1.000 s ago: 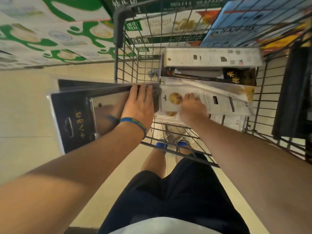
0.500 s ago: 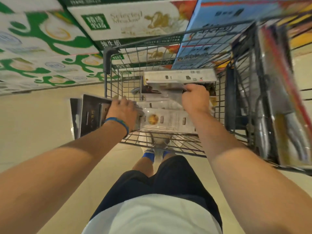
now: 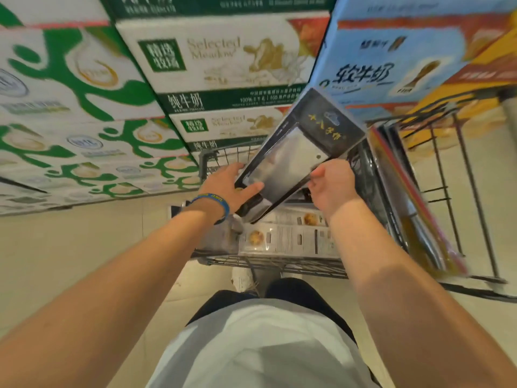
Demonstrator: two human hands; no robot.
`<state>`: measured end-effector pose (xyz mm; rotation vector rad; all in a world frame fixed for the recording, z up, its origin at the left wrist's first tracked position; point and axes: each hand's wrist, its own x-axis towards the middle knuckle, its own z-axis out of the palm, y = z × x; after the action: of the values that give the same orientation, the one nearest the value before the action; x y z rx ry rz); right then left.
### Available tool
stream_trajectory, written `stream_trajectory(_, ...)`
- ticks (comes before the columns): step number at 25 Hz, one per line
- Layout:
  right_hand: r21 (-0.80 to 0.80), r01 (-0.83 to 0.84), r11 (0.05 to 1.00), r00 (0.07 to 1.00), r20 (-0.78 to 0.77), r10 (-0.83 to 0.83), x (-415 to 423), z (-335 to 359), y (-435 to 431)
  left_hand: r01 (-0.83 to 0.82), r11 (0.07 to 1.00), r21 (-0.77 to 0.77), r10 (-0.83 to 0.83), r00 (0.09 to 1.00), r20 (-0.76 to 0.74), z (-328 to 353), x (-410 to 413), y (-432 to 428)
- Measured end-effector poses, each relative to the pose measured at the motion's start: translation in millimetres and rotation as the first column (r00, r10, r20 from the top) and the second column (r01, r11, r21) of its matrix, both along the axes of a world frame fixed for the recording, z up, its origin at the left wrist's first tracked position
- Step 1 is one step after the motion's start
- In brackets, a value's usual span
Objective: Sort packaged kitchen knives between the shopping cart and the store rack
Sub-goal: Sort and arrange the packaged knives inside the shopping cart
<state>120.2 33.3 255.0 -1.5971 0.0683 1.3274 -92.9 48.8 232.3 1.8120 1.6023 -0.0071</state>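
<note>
- Head view: a black knife pack (image 3: 300, 152) is held in the air over the shopping cart (image 3: 279, 266). It is tilted, with its gold-lettered top end pointing up and to the right, and a broad steel blade shows through the clear window.
- The left hand (image 3: 233, 183) grips the pack's lower left edge — thumb across the front, fingers behind it. A blue wristband (image 3: 221, 204) sits on that wrist.
- The right hand (image 3: 331, 189) pinches the pack's right edge, fingers curled in towards the palm.
- Below both hands, inside the cart basket, white-backed knife packs (image 3: 288, 240) lie flat with their printed sides up, near the edge closest to the person.
- At the cart's left corner, under the left wrist, lies a greyish pack (image 3: 221, 233), too blurred to identify.
- Along the right, red-edged packs (image 3: 411, 208) stand on edge, blurred. Whether they are in the cart or on the wire rack (image 3: 464, 189) beside it — I cannot tell.
- Beyond the cart, green-and-white milk cartons (image 3: 223, 65) are stacked, with blue cartons (image 3: 377, 68) to their right, on the pale tiled floor (image 3: 70, 261).
</note>
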Motion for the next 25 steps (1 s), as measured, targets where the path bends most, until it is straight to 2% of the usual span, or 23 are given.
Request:
stream_trajectory(2, 0.055, 0.007, 0.998, 1.0, 0.0, -0.007, 0, 33, 16, -0.016, 1.0, 0.007, 0.015, 0.993, 0.115, 14, -6, 11)
stream_trajectory(3, 0.075, -0.018, 0.997, 1.0, 0.012, 0.017, -1, 50, 25, -0.06, 0.998, 0.002, 0.058, 0.971, 0.234, 22, -7, 17)
stream_trajectory(6, 0.204, -0.202, 0.958, 0.979, 0.008, 0.205, -17, 104, 44, -0.161, 0.986, -0.051, 0.163, 0.822, 0.546, 53, 2, 31)
stream_trajectory(7, 0.235, -0.253, 0.938, 0.967, 0.047, 0.249, -21, 114, 46, -0.179, 0.981, -0.077, 0.189, 0.77, 0.609, 62, 9, 33)
stream_trajectory(9, 0.277, -0.342, 0.898, 0.928, 0.249, 0.277, -24, 117, 43, -0.269, 0.953, -0.141, 0.288, 0.657, 0.696, 70, 19, 32)
stream_trajectory(11, 0.263, -0.471, 0.842, 0.832, 0.45, 0.324, -28, 113, 36, -0.363, 0.881, -0.304, 0.452, 0.456, 0.767, 79, 26, 31)
stream_trajectory(13, 0.191, -0.596, 0.78, 0.726, 0.542, 0.423, -27, 98, 18, -0.352, 0.779, -0.518, 0.597, 0.166, 0.785, 89, 32, 32)
stream_trajectory(14, 0.167, -0.618, 0.768, 0.695, 0.573, 0.434, -25, 88, 8, -0.329, 0.757, -0.564, 0.616, 0.075, 0.784, 94, 34, 34)
stream_trajectory(15, 0.182, -0.614, 0.768, 0.695, 0.587, 0.416, -22, 77, -2, -0.324, 0.758, -0.567, 0.613, 0.056, 0.788, 98, 38, 35)
stream_trajectory(16, 0.21, -0.588, 0.781, 0.723, 0.569, 0.391, -19, 69, -8, -0.337, 0.767, -0.546, 0.601, 0.08, 0.795, 103, 42, 35)
stream_trajectory(18, 0.219, -0.538, 0.814, 0.77, 0.52, 0.369, -13, 62, -14, -0.381, 0.781, -0.494, 0.582, 0.159, 0.798, 109, 52, 32)
stream_trajectory(23, 0.102, -0.525, 0.845, 0.753, 0.519, 0.405, 20, 70, -24, -0.425, 0.858, -0.288, 0.475, 0.446, 0.759, 119, 90, 20)
stream_trajectory(25, 0.146, -0.448, 0.882, 0.836, 0.418, 0.355, 36, 76, -30, -0.43, 0.873, -0.228, 0.436, 0.483, 0.759, 124, 116, 13)
